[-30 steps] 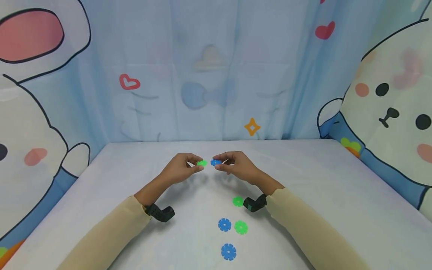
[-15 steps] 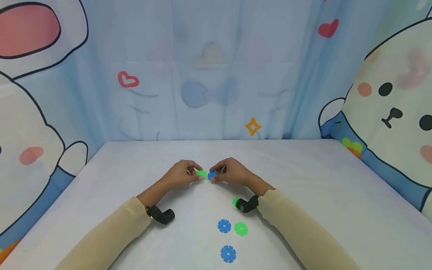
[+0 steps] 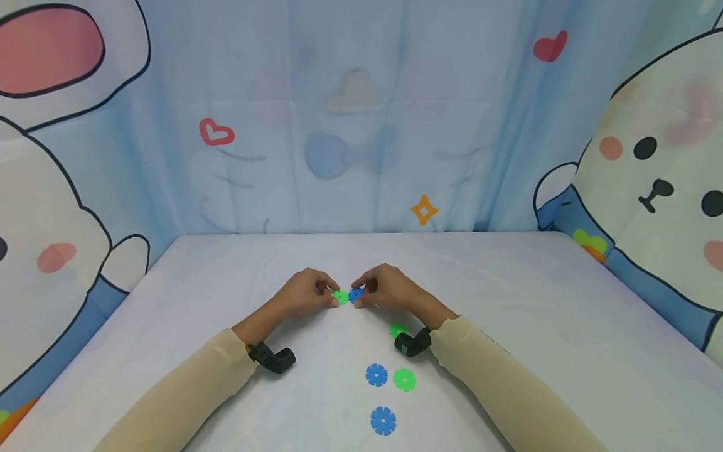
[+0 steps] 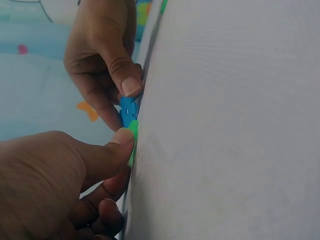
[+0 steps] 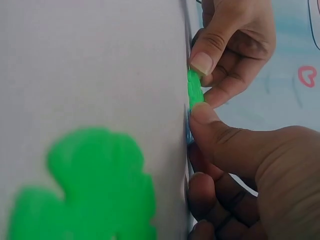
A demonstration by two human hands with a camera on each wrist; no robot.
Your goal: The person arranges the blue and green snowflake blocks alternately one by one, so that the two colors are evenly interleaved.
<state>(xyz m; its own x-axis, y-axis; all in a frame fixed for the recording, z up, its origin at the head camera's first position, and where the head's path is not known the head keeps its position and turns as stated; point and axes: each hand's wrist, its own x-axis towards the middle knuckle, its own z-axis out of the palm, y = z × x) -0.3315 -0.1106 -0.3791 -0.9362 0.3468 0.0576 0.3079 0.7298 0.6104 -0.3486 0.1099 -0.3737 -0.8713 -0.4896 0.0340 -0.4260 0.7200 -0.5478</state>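
Observation:
My left hand [image 3: 307, 293] pinches a green notched disc [image 3: 341, 297] between thumb and fingers. Opposite it, my right hand [image 3: 390, 288] pinches a blue notched disc [image 3: 355, 295]. The two discs meet edge to edge above the table; whether their notches interlock I cannot tell. In the left wrist view the blue disc [image 4: 128, 111] stands against the edge of the green disc [image 4: 133, 131]. The right wrist view shows the green disc [image 5: 195, 90] between the two thumbs, with most of the blue disc hidden by the right thumb.
On the white table [image 3: 486, 276] nearer the body lie two blue discs, one [image 3: 376, 375] behind the other [image 3: 383, 420]. A green disc [image 3: 404, 379] lies beside them. Another green disc [image 3: 398, 330] is partly covered by the right wrist camera [image 3: 413, 343]. A printed curtain [image 3: 350, 188] hangs behind.
Both hands have come lower and nearer the body, and the gap between the green and blue discs has closed. The green disc has tilted to show more of its face.

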